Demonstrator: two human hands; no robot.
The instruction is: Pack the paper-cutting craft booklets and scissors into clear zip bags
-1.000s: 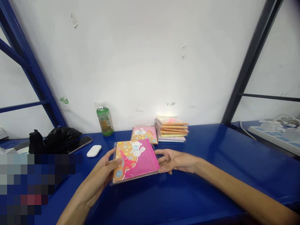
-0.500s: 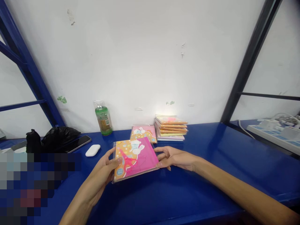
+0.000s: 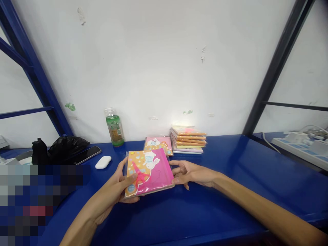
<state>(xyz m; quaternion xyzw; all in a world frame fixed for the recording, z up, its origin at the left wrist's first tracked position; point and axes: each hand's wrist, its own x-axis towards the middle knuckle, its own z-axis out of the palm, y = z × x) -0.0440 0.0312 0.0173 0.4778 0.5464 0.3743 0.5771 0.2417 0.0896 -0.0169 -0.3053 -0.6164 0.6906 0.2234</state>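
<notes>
Between my hands is a flat square packet (image 3: 161,174) in clear plastic, pink and orange with white rabbits; pink plastic scissors (image 3: 139,176) show on its front. My left hand (image 3: 124,182) grips the left edge, thumb on top and fingers underneath. At the right edge, my right hand (image 3: 186,173) pinches the packet's lower corner between thumb and fingers. Just behind it lies a similar light-pink rabbit packet (image 3: 165,142), partly covered from view. Beside that stands a stack of packets (image 3: 189,140) with orange, yellow and white edges.
On the blue table (image 3: 230,177), a bottle with a green label (image 3: 115,128) stands by the wall. A white earbud case (image 3: 103,162), a phone (image 3: 88,154) and a black plastic bag (image 3: 68,147) lie at left. A white power strip (image 3: 304,150) is at far right.
My left hand has shifted further under the packet, its thumb reaching farther over the front. The packet's tilt has changed slightly, and the whole view has moved a little.
</notes>
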